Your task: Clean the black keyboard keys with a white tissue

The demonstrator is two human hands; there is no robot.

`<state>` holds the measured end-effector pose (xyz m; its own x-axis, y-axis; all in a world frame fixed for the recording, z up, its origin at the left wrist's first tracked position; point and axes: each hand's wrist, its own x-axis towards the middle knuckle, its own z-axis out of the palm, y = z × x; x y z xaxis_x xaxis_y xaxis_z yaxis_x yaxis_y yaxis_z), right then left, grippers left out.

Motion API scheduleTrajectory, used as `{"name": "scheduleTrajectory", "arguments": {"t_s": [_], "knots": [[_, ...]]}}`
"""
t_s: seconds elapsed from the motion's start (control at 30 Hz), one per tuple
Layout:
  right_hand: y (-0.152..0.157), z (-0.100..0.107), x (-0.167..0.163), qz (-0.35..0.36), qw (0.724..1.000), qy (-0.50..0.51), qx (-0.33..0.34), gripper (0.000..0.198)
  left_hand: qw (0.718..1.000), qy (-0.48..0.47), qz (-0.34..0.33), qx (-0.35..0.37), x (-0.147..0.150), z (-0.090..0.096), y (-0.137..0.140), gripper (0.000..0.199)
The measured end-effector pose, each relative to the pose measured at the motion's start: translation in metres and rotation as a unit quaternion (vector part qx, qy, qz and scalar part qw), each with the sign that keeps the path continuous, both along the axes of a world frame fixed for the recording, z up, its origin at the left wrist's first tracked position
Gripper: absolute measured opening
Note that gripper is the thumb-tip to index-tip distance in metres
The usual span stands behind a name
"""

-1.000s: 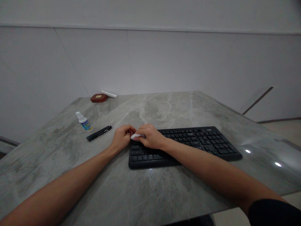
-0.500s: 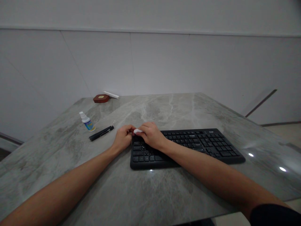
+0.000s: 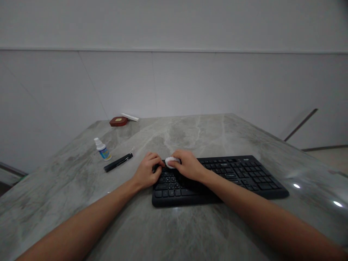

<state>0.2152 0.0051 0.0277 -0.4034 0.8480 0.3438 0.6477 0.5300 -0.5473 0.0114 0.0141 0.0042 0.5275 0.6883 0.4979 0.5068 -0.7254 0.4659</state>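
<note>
A black keyboard (image 3: 244, 177) lies flat on the grey marbled table. My right hand (image 3: 189, 165) is over its left part, thumb and fingers closed on a soft white wad (image 3: 172, 162) that looks like cotton or tissue. The wad is at the upper left rows of keys; my hand hides part of it. At the keyboard's upper left corner, my left hand (image 3: 149, 170) has its thumb and bent fingers closed around the edge. Both forearms reach in from the near side, the right one crossing above the keys.
Left of my left hand lies a slim black tool (image 3: 118, 162) with a clear tip. Beyond it stands a small white spray bottle (image 3: 102, 149) with a blue label. A reddish-brown case (image 3: 118, 121) and a white flat strip (image 3: 130, 117) are by the wall at the table's far edge.
My right hand has moved right with the white wad, away from my left fingers, and more of the wad shows. My left hand remains at the keyboard's corner. The view has tilted up slightly.
</note>
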Motion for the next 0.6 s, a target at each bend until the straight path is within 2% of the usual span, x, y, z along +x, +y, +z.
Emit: {"name": "scheduleTrajectory", "arguments": {"t_s": [0.17, 0.5, 0.6], "knots": [[0.002, -0.013, -0.008, 0.066, 0.996, 0.000, 0.053, 0.014, 1.000, 0.001, 0.007, 0.004, 0.000, -0.002, 0.002, 0.014], [0.003, -0.017, -0.011, 0.044, 0.993, -0.045, 0.098, 0.014, 1.000, 0.009, 0.022, 0.001, 0.001, -0.003, 0.003, 0.012], [0.002, -0.017, -0.010, 0.066, 0.989, -0.052, 0.119, 0.015, 1.000, 0.004, 0.020, -0.001, 0.001, -0.003, 0.004, 0.013]]}}
